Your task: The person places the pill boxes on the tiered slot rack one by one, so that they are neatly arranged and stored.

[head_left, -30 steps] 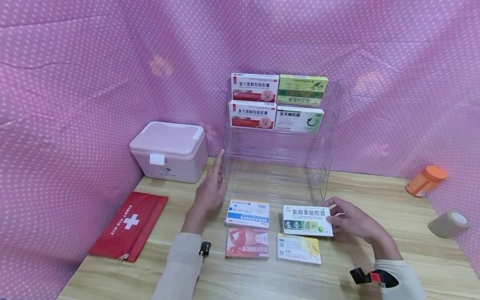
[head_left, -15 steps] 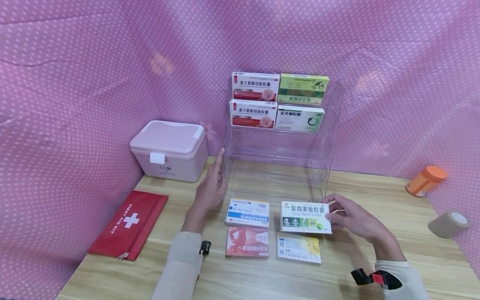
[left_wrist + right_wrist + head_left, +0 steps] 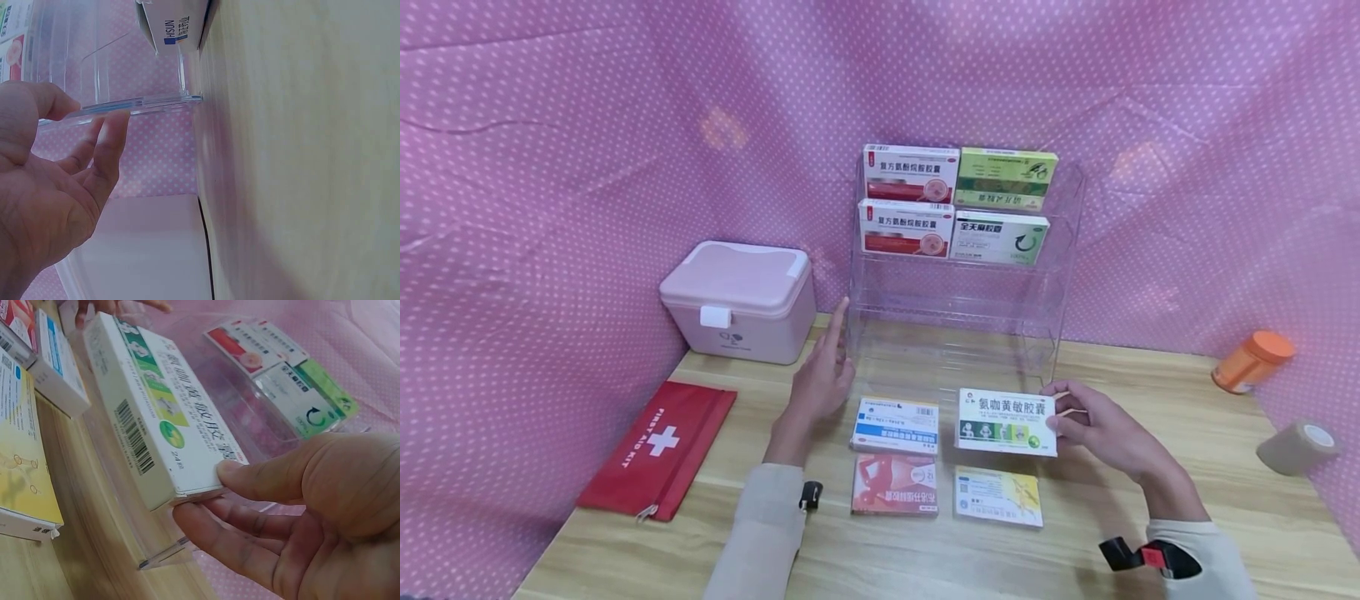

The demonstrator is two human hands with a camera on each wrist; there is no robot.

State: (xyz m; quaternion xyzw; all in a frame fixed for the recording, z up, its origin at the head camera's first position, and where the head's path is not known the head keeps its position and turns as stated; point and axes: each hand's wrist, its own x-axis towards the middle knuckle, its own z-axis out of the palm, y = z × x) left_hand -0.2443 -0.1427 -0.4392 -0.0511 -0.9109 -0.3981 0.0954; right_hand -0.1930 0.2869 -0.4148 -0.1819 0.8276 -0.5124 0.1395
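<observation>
My right hand (image 3: 1093, 425) pinches the right end of a white and green medicine box (image 3: 1006, 422), thumb on its printed face and fingers beneath. The box hangs tilted just in front of the clear display rack (image 3: 951, 367), as the right wrist view also shows. My left hand (image 3: 820, 379) holds the rack's left side panel; in the left wrist view the thumb and fingers (image 3: 115, 137) lie on opposite sides of it. On the table before the rack lie a blue and white box (image 3: 895, 425), a red box (image 3: 895, 485) and a yellow and white box (image 3: 997, 497).
Upper tiers of the rack bear two red and white boxes (image 3: 906, 229), a green box (image 3: 1006, 179) and a white-green box (image 3: 998, 238). Left stand a pink case (image 3: 737, 304) and a red first aid pouch (image 3: 658, 450). Right lie an orange bottle (image 3: 1251, 363) and a tan roll (image 3: 1296, 450).
My right hand has lifted the white and green box a little and moved it toward the rack, slightly left. The left hand stays at the rack's side.
</observation>
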